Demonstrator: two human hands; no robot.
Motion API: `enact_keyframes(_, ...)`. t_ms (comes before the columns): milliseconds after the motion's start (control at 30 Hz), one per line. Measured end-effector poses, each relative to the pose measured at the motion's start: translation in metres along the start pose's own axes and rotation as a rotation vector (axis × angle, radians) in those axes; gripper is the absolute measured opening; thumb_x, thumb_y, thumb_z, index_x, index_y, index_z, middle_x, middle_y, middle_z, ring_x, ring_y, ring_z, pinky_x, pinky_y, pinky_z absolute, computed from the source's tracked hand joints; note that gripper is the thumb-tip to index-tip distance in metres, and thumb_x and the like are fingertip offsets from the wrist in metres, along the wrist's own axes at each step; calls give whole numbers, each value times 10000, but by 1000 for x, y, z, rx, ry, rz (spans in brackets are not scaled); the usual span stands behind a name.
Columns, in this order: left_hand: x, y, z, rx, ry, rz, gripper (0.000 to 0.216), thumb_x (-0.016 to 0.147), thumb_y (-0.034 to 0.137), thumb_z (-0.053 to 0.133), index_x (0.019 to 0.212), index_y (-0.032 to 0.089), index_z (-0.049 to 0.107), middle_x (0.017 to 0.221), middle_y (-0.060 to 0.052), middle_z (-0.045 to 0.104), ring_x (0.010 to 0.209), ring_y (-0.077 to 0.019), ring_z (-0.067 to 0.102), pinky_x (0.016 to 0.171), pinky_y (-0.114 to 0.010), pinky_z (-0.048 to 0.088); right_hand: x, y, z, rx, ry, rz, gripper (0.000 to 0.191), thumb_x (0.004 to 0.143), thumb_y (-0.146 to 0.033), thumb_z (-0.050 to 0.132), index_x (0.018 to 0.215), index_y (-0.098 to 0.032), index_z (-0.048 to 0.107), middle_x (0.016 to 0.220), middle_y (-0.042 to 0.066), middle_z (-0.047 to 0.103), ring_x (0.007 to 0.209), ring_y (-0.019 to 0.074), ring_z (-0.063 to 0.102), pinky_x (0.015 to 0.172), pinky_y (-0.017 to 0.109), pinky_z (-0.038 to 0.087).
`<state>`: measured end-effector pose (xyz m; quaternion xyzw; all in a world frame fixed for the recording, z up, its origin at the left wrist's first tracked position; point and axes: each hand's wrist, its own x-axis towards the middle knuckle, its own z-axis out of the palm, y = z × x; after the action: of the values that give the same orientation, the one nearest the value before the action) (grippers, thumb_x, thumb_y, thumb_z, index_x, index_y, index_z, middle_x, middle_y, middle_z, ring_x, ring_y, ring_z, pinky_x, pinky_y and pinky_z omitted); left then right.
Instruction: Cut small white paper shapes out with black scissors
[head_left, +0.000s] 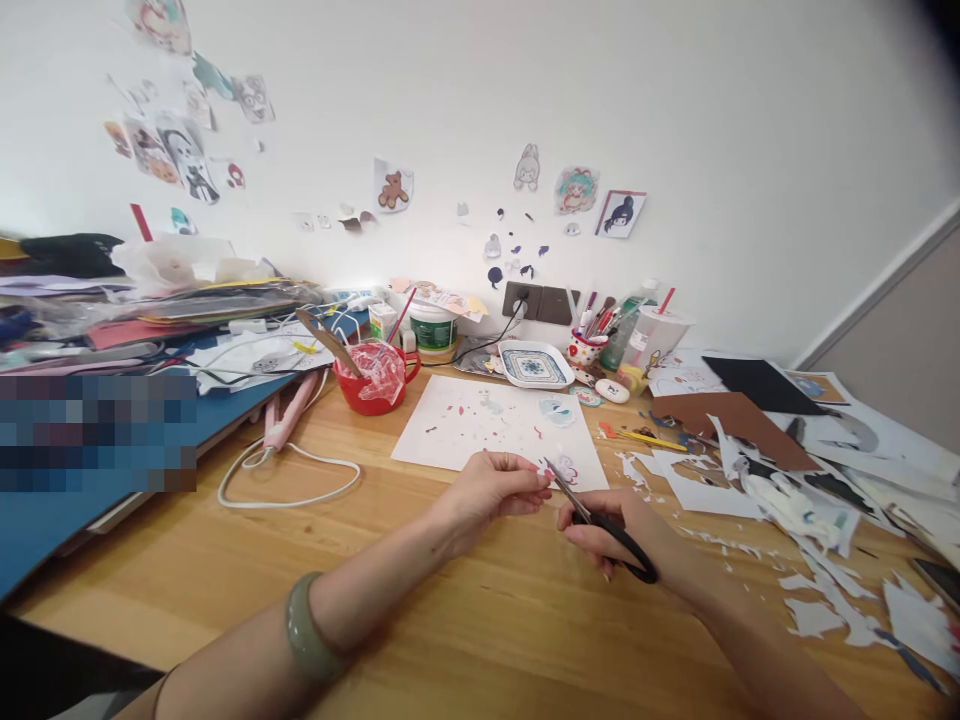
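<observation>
My right hand (626, 530) grips a pair of scissors (576, 500) with black handles, its metal blades pointing up and to the left. The fingers and thumb of my left hand (499, 485) are pinched together close to the blade tips. A tiny reddish bit shows at those fingertips, too small to name. Just beyond both hands a white sheet of paper (435, 440) lies flat, with small coloured paper cutouts scattered over it. One pinkish cutout (564, 468) on the sheet is partly hidden behind the scissors.
Paper scraps (817, 615) and a brown sheet (742, 425) spread over the right side. Along the back are a red cup (375, 395), a square patterned dish (535, 365) and a pen cup (587, 350). A pink corded tool (291, 410) lies left, beside a cluttered blue surface (45, 540).
</observation>
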<state>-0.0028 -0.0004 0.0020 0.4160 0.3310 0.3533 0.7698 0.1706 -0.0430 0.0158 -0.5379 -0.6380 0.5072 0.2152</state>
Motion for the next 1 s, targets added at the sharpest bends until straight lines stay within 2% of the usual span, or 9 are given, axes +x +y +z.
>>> enact_keyframes(1000, 2, 2, -1, 37, 61, -13, 236, 518, 271, 716, 645, 102, 612, 627, -44, 612, 598, -93, 547, 638, -219, 438, -1, -1, 0, -26, 17, -2, 241, 685, -382, 542, 701, -141, 558, 453, -49, 440, 395, 68, 424, 393, 177, 389)
